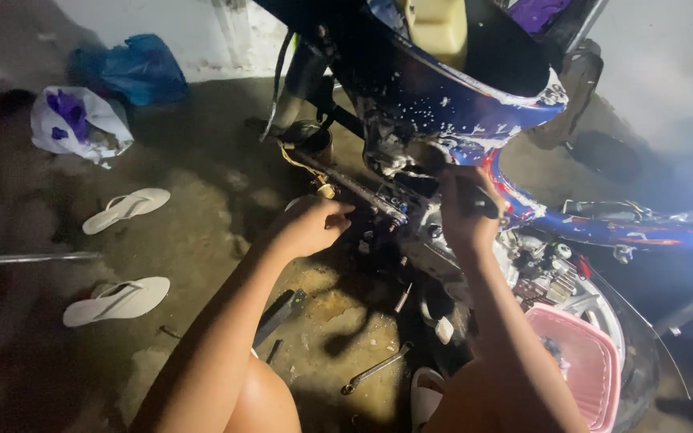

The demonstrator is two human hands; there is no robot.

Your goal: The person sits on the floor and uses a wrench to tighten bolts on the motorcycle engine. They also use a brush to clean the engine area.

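Note:
A blue motorbike with white speckles stands in front of me, its body panels off and the engine exposed. My left hand is curled into a loose fist against a dark metal bar low on the frame; whether it holds something small is hidden. My right hand is wrapped around a dark tool handle pressed against the frame by the engine. Both forearms reach up from the bottom of the view.
A spanner and other dark tools lie on the stained concrete floor between my knees. A pink plastic basket sits at lower right. Two white flip-flops, a white bag and a blue bag lie left.

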